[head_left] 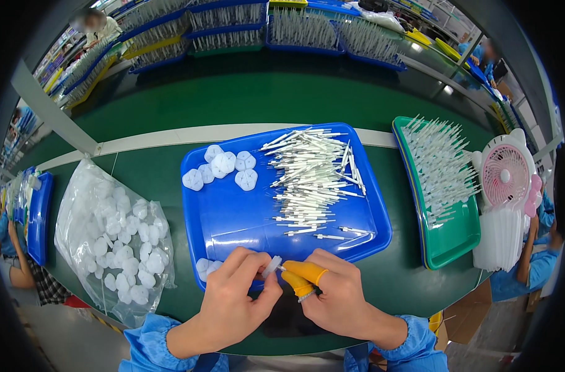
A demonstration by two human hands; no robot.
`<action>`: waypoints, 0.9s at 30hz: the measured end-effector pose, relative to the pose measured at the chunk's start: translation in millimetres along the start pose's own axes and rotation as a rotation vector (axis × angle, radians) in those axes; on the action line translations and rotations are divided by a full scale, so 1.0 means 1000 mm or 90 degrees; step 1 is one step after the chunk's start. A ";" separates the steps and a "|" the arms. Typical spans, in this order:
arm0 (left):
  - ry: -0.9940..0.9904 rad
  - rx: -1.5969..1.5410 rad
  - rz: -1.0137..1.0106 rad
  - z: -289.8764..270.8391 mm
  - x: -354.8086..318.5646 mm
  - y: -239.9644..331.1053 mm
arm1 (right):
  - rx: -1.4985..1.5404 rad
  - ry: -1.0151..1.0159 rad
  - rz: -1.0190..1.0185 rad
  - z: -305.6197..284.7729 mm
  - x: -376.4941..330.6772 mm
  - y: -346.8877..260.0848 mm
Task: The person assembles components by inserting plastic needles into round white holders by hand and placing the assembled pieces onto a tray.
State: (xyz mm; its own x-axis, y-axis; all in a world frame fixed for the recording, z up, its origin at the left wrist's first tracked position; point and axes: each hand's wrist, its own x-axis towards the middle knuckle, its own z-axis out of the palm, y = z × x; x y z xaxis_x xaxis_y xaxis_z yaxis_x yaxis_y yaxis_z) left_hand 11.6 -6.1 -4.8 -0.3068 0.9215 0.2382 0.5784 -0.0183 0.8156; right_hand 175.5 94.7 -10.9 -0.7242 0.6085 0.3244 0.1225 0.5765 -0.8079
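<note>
Head view: my hands meet over the near edge of the blue tray (236, 214).
Plastic bag (78, 229): far left, clear, loosely filled with white discs (131, 266).
Spare discs (223, 164): translucent, scalloped, in the tray's far-left corner.
Left hand (239, 291): thumb and fingertips pinched on one translucent disc (271, 266), tilted; squeezing hard could crease it.
White sticks (310, 180): heaped on the tray's right side; a knock could scatter them.
Right hand (338, 291): orange finger cots (304, 271) pressed around what looks like a slim stick (282, 268), mostly hidden, beside the disc; crooked pressure might bend it. I cannot tell whether they touch.
Green tray (450, 245): bristling with assembled pieces (440, 167); a brushing sleeve could snag them.
</note>
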 end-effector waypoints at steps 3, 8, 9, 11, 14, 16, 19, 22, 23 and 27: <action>-0.007 -0.015 -0.018 0.003 -0.001 -0.002 | 0.000 0.004 0.026 0.002 -0.002 0.000; -0.003 -0.049 -0.049 -0.003 0.000 -0.001 | 0.029 -0.024 0.036 0.000 0.000 -0.006; -0.008 -0.054 -0.049 -0.004 0.000 -0.001 | 0.030 -0.025 0.036 0.000 0.001 -0.006; -0.017 -0.061 -0.048 -0.003 0.000 -0.002 | 0.058 -0.028 0.065 -0.002 0.001 -0.005; -0.028 -0.034 -0.037 -0.002 -0.001 -0.001 | 0.027 -0.028 0.054 -0.002 0.000 0.001; -0.035 -0.006 -0.041 -0.002 -0.003 0.002 | 0.015 -0.018 0.061 0.002 0.000 -0.002; -0.011 0.037 -0.010 0.006 -0.004 -0.003 | 0.011 -0.014 0.096 0.009 0.001 -0.005; -0.023 0.068 -0.043 0.002 -0.003 -0.002 | 0.023 -0.054 0.123 0.000 0.012 -0.006; -0.021 0.066 -0.041 0.001 -0.001 0.000 | 0.018 -0.085 0.131 -0.009 0.017 -0.003; 0.006 0.019 -0.093 -0.008 0.008 -0.002 | -0.329 -0.069 0.087 -0.042 0.021 0.020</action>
State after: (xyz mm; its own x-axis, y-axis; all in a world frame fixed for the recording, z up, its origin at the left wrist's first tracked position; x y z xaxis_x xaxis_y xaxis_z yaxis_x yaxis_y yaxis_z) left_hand 2.3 -1.9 -0.7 -0.3958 0.9100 0.1235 0.5491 0.1267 0.8261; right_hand 191.1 142.0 0.3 -0.7407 0.6528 0.1589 0.5182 0.7056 -0.4832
